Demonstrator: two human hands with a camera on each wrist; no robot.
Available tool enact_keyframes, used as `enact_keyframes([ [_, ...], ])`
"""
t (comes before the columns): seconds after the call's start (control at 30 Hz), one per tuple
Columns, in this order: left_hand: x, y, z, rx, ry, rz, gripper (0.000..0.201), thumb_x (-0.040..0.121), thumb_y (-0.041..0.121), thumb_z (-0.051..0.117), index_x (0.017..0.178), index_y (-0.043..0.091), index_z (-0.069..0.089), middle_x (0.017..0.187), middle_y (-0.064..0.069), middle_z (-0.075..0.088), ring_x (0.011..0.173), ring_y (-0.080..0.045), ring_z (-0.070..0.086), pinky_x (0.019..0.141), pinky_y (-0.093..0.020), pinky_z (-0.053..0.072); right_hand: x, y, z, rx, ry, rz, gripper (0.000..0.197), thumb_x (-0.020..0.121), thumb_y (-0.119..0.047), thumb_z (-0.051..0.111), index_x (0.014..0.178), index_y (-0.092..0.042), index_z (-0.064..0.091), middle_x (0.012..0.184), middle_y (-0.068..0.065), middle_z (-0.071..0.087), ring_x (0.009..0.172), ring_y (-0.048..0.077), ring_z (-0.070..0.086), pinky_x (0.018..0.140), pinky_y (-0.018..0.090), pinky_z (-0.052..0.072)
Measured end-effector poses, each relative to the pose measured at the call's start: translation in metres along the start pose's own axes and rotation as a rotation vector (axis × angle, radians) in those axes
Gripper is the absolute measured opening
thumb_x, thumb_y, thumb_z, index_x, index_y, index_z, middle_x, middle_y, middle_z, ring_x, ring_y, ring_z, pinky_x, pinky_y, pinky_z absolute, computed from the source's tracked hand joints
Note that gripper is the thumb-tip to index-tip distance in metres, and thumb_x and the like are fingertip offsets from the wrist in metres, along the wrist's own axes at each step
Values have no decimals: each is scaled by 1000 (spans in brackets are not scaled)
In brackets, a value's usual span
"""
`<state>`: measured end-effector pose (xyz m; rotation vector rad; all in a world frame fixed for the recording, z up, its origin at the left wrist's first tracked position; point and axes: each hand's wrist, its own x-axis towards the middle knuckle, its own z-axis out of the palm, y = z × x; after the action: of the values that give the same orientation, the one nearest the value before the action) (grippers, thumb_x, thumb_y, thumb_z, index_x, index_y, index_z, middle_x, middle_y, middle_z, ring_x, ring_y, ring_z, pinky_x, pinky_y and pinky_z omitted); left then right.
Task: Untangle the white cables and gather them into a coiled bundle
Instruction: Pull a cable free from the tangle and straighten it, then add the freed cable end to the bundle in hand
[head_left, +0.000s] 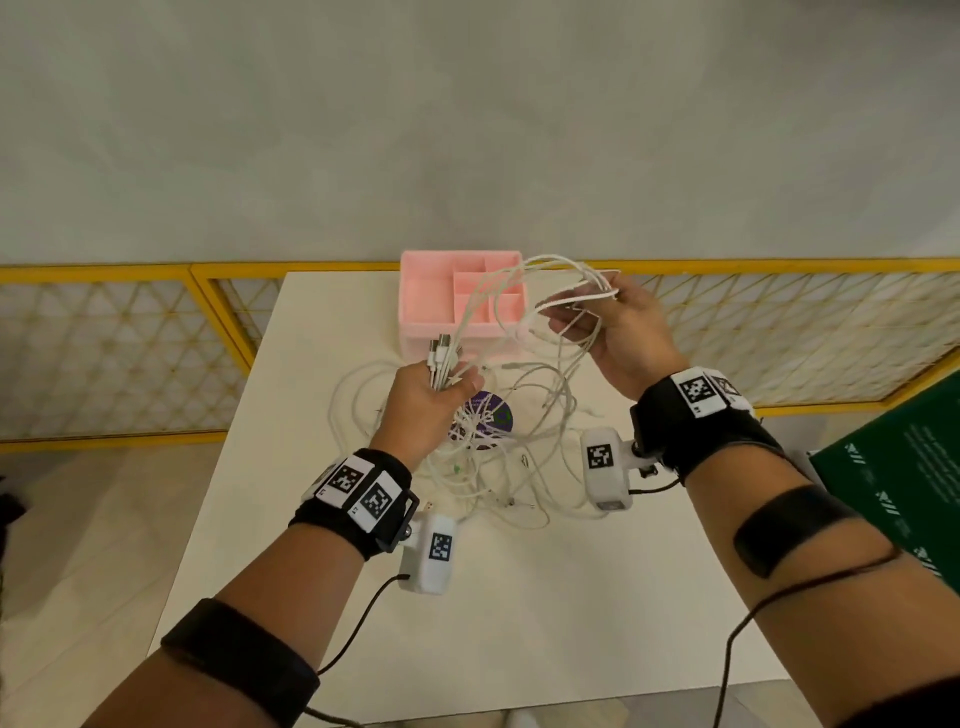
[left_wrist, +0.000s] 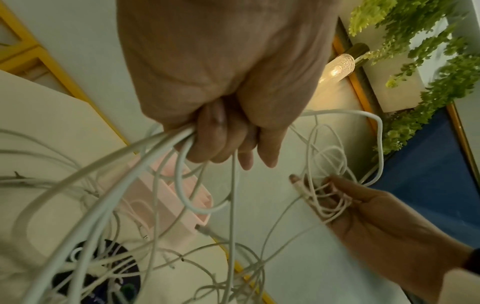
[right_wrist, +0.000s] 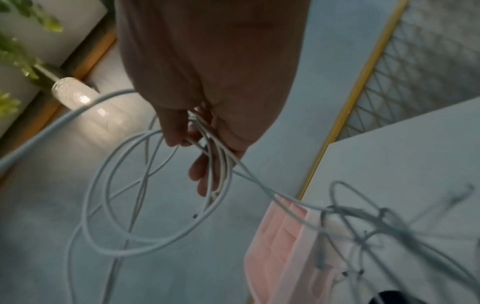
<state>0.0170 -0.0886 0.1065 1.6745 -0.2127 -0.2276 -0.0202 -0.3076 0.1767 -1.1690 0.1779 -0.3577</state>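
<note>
Several white cables (head_left: 498, 457) lie tangled on the white table (head_left: 519, 597) and rise up to both hands. My left hand (head_left: 431, 400) grips a bunch of cable ends, with the plugs (head_left: 441, 351) sticking up above the fist; the left wrist view shows the fingers (left_wrist: 223, 139) curled round the strands (left_wrist: 130, 164). My right hand (head_left: 613, 327) is raised higher at the right and holds several cable loops (head_left: 566, 280) between thumb and fingers. In the right wrist view the loops (right_wrist: 145, 195) hang from its fingers (right_wrist: 205, 168).
A pink divided organiser box (head_left: 457, 306) stands at the table's far edge, under the raised loops. A dark round disc (head_left: 493, 415) lies under the tangle. A yellow lattice fence (head_left: 130, 353) runs behind the table. A green box (head_left: 898, 478) sits at the right.
</note>
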Motion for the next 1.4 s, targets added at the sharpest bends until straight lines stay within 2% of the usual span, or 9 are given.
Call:
enact_keyframes([
  [0.2, -8, -4, 3, 56, -48, 55, 12, 91, 17, 73, 99, 9, 77, 82, 6, 74, 67, 6, 65, 66, -9, 46, 10, -29, 8, 102, 39, -255, 12, 88, 7, 60, 85, -4, 55, 78, 14, 70, 80, 37, 69, 73, 39, 56],
  [0.43, -5, -11, -2, 71, -10, 51, 16, 91, 22, 74, 97, 7, 77, 66, 11, 65, 51, 4, 52, 56, -14, 40, 13, -20, -12, -309, 176, -59, 5, 89, -13, 65, 89, -16, 68, 84, 8, 67, 77, 24, 63, 72, 37, 47],
  [0.57, -6, -13, -3, 116, -24, 68, 20, 93, 22, 71, 90, 2, 75, 50, 17, 52, 45, 0, 41, 51, -17, 35, 19, -47, -5, -146, 177, -331, 11, 82, -10, 70, 93, -11, 67, 93, 10, 68, 86, 26, 62, 71, 33, 51],
  [0.77, -9, -11, 1, 114, -25, 86, 16, 93, 17, 70, 93, 2, 75, 45, 20, 51, 44, 3, 44, 50, -11, 33, 19, -58, -6, -372, 156, -466, 11, 88, -9, 60, 86, -19, 60, 121, 8, 62, 106, 18, 59, 96, 40, 48],
  [1.07, -9, 7, 12, 52, -62, 167, 15, 93, 17, 71, 103, 7, 75, 84, 9, 73, 73, 7, 65, 71, -7, 44, 16, -92, 9, -410, 69, -740, 15, 101, -17, 51, 91, -15, 63, 117, 11, 67, 111, 34, 63, 97, 48, 48],
  [1.13, -9, 4, 11, 33, -42, 161, 15, 93, 18, 71, 102, 8, 75, 80, 10, 72, 67, 5, 63, 67, -10, 45, 15, -84, -4, -463, 106, -692, 13, 98, -16, 50, 92, -14, 61, 108, 6, 68, 100, 25, 64, 89, 42, 49],
  [1.23, -10, -2, 4, 11, 1, 144, 16, 92, 22, 72, 102, 10, 76, 75, 13, 72, 65, 1, 63, 65, -16, 48, 14, -58, -39, -657, 194, -387, 15, 97, -23, 49, 91, -22, 63, 87, -1, 65, 80, 17, 60, 70, 32, 46],
  [1.3, -10, -6, 1, 0, 20, 140, 18, 91, 24, 73, 102, 10, 76, 85, 8, 77, 78, -7, 71, 73, -20, 53, 13, -34, -63, -769, 226, -200, 20, 97, -30, 48, 90, -26, 67, 87, -1, 67, 79, 19, 62, 71, 30, 50],
  [1.4, -13, -9, 4, 12, 14, 126, 17, 91, 25, 73, 101, 11, 77, 88, 3, 78, 81, -8, 72, 75, -19, 53, 5, -5, -79, -830, 299, 117, 31, 102, -40, 40, 108, -24, 65, 94, 2, 63, 67, 25, 62, 53, 24, 44],
])
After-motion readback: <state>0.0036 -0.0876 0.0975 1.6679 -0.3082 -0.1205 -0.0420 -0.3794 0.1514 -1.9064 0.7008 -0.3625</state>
